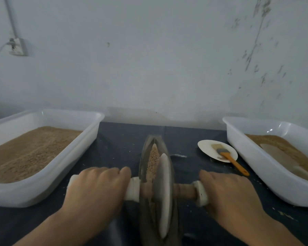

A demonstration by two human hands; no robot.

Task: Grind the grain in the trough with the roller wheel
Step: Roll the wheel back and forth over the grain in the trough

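Observation:
A dark boat-shaped trough (pixel 144 157) lies lengthwise in the middle of the table, with tan grain (pixel 154 160) in its groove. The grey roller wheel (pixel 163 192) stands on edge in the groove, near the trough's middle. A wooden axle (pixel 184 191) with pale end grips runs through the wheel. My left hand (pixel 96 190) is closed over the left grip. My right hand (pixel 228 194) is closed over the right grip. Grain shows ahead of the wheel; the groove behind it is mostly hidden.
A white tub (pixel 48 176) of tan grain stands at the left. Another white tub (pixel 267 167), holding grain and a flat scoop, stands at the right. A paper plate (pixel 205 146) with an orange-handled brush (pixel 233 161) lies between trough and right tub. A wall rises behind.

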